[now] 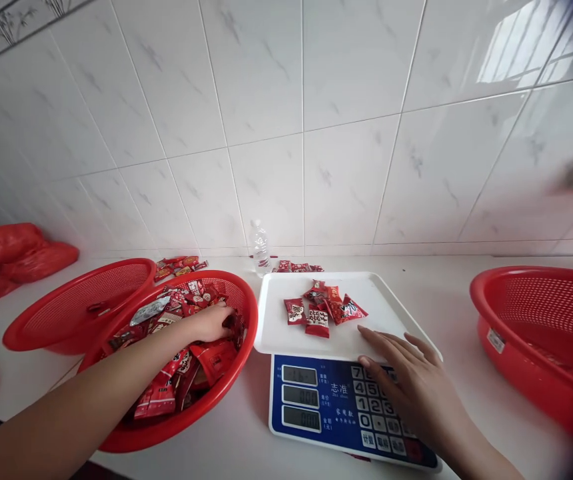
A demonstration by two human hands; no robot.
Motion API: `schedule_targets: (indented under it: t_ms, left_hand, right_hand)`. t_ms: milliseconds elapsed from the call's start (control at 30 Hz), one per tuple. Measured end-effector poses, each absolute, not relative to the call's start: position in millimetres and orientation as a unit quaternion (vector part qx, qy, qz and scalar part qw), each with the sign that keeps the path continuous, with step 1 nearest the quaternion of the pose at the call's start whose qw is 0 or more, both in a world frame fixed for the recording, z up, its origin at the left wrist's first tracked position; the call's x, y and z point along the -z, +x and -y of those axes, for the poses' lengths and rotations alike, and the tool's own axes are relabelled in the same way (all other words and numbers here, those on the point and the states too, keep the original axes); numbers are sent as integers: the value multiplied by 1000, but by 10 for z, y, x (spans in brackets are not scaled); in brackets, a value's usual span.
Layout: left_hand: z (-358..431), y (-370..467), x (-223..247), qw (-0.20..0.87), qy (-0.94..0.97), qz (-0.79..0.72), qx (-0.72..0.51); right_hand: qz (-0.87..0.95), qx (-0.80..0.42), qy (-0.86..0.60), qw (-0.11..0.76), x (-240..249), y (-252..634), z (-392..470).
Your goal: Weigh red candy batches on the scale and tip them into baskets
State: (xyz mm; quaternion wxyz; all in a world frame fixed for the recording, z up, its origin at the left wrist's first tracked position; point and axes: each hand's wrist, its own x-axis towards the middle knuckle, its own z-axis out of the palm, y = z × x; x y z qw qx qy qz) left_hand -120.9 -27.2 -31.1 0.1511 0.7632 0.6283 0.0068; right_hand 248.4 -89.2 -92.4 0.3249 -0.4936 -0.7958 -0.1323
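Left hand (211, 323) among red packets (216, 359) — grip hidden, cannot tell, right hand (411, 380) over scale (339, 421) — grip apart

From the weighing tray (391, 300), you can pass at three o'clock over desk (449, 300) until the perforated basket (526, 380); the packet-filled basket (236, 293) blocks nine, the plastic bottle (260, 248) half past ten.

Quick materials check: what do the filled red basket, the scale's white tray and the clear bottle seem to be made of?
Filled red basket: most likely glossy plastic, from the rolled rim and perforated wall.
White tray: probably smooth plastic, with rounded raised edges; coated metal isn't ruled out.
Clear bottle: likely thin, shiny plastic, being see-through with bright highlights.
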Motion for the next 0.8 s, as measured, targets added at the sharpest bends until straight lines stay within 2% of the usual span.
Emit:
schedule_targets:
  t_ms: [167, 467, 667, 800]
  left_hand:
    - [169, -1165, 390, 66, 748, -656, 76]
    - [160, -1062, 270, 26, 740, -666, 94]
    - [174, -1086, -107, -40, 723, -689, 6]
    - [178, -893, -339, -16, 754, -646, -116]
  right_hand:
    - [793, 124, -504, 318, 878, 2460, 909]
    - [796, 99, -508, 314, 814, 2441, 944]
    - [795, 87, -512, 315, 810, 2436, 948]
    - [798, 85, -510, 310, 814, 2437, 950]
